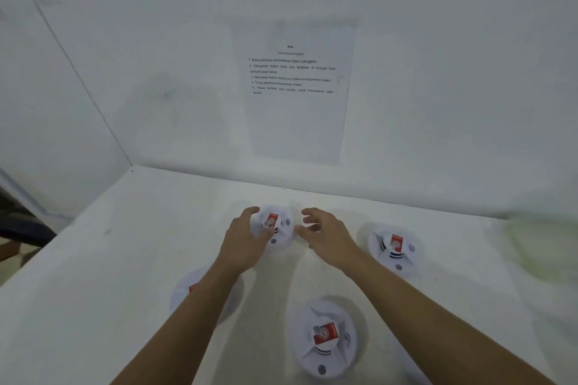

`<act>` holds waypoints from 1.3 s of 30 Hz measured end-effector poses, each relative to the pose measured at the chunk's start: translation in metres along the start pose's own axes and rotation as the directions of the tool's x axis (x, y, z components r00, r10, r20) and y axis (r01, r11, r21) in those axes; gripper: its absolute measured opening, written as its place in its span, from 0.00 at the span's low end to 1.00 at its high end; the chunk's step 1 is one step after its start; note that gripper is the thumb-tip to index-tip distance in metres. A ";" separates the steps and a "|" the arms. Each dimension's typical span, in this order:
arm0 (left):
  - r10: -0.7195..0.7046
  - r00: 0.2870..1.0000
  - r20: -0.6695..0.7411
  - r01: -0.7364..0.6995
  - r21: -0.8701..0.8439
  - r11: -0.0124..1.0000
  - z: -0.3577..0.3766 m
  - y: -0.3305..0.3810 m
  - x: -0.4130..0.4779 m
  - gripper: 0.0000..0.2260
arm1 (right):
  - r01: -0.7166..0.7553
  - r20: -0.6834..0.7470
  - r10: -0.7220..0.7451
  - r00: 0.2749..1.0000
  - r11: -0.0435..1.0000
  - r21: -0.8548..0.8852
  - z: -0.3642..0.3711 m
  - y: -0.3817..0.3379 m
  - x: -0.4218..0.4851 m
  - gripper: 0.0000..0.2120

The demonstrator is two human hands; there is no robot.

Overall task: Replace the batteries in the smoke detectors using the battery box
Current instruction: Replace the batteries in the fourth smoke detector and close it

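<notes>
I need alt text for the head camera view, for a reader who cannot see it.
Two bare hands reach for the far smoke detector on a white table: the left hand rests on it, the right hand hovers open beside it. Three more detectors lie nearer, and a printed instruction sheet hangs on the wall behind.

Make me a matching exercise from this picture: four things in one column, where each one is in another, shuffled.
Things:
1. left hand
2. right hand
3. instruction sheet
4. nearest detector

Places:
A. taped on the wall
B. resting on the far detector
C. bottom centre of the table
D. open, just right of the far detector

Pairs: 1-B, 2-D, 3-A, 4-C
</notes>
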State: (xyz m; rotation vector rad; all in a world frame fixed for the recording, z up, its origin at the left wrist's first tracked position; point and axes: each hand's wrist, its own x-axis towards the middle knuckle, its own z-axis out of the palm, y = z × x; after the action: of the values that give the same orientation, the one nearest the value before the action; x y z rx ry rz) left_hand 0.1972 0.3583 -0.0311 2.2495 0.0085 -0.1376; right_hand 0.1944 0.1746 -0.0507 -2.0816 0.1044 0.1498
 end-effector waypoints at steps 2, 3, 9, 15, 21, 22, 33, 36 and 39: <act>-0.054 0.999 0.007 0.054 0.003 0.999 0.002 -0.008 0.006 0.30 | -0.042 0.025 0.041 0.999 0.999 0.004 0.006 0.003 0.010 0.21; -0.074 0.997 0.010 0.075 -0.013 0.997 0.001 -0.010 0.006 0.27 | -0.036 0.026 0.036 0.999 0.999 0.003 0.010 0.005 0.014 0.17; -0.068 0.985 0.160 0.078 -0.055 0.995 0.009 -0.002 0.007 0.27 | 0.029 0.004 -0.029 1.000 0.999 0.022 0.019 0.011 0.017 0.05; 0.095 0.994 0.051 -0.088 -0.123 0.989 0.011 0.000 -0.004 0.41 | 0.083 -0.151 -0.044 0.988 0.961 0.265 0.000 0.002 -0.003 0.15; 0.333 0.940 0.070 -0.323 -0.122 0.939 0.007 0.042 -0.024 0.34 | 0.169 -0.236 -0.064 0.970 0.873 0.457 -0.052 -0.025 -0.054 0.16; 0.357 0.930 0.087 -0.346 -0.122 0.930 0.005 0.049 -0.029 0.36 | 0.188 -0.248 -0.073 0.966 0.858 0.479 -0.060 -0.028 -0.064 0.17; 0.430 0.880 0.201 -0.272 -0.530 0.803 0.039 0.129 -0.113 0.36 | 0.282 -0.159 -0.234 0.959 0.805 0.522 -0.133 -0.025 -0.162 0.18; 0.435 0.871 0.227 -0.249 -0.558 0.791 0.056 0.142 -0.133 0.36 | 0.261 -0.128 -0.228 0.965 0.823 0.504 -0.150 -0.014 -0.183 0.20; 0.464 0.848 0.257 -0.277 -0.531 0.801 0.074 0.153 -0.150 0.36 | 0.249 -0.133 -0.210 0.969 0.827 0.504 -0.167 -0.001 -0.203 0.20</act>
State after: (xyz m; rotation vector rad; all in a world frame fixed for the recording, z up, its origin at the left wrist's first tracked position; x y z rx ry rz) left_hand 0.0490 0.2109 0.0561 1.6546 -0.5611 -0.3130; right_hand 0.0044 0.0325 0.0622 -1.5392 -0.0613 -0.0962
